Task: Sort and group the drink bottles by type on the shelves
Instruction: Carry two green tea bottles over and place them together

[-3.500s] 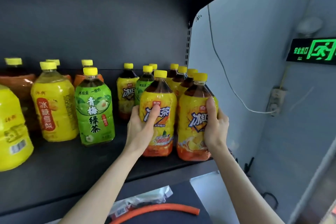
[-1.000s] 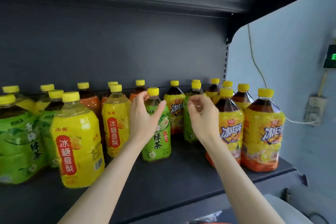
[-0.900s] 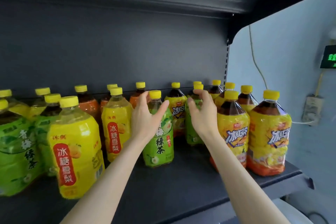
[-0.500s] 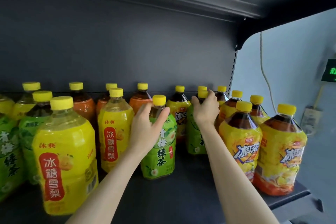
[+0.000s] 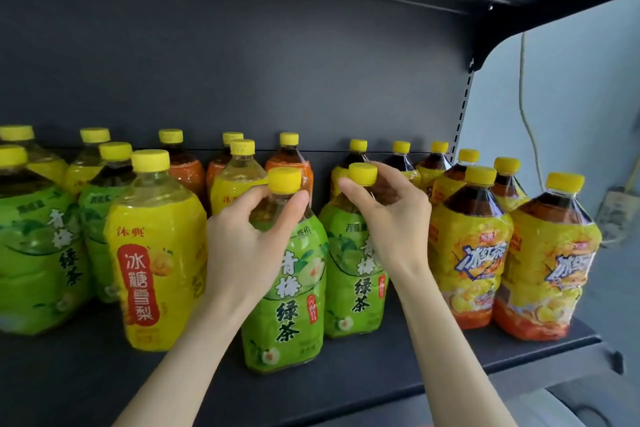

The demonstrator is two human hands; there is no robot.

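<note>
Two green-labelled tea bottles with yellow caps stand side by side at the middle of the dark shelf (image 5: 381, 388). My left hand (image 5: 246, 243) grips the neck of the nearer green tea bottle (image 5: 291, 305). My right hand (image 5: 391, 218) grips the neck of the second green tea bottle (image 5: 349, 274), which stands just to the right and slightly behind. Iced black tea bottles (image 5: 471, 253) with yellow and orange labels are grouped at the right end. A yellow pear drink bottle (image 5: 156, 253) stands left of my left hand.
More green tea bottles (image 5: 38, 253) stand at the far left. Orange-labelled bottles (image 5: 183, 170) line the back row. The shelf's front strip has bare room. The shelf ends at the right, with a grey wall (image 5: 571, 97), a white cable (image 5: 528, 135) and a socket (image 5: 616, 215) beyond.
Since 3.5 s ago my hands left the iced black tea bottles and moved left. Over the last second both closed on the necks of the two green tea bottles; the right one came forward.
</note>
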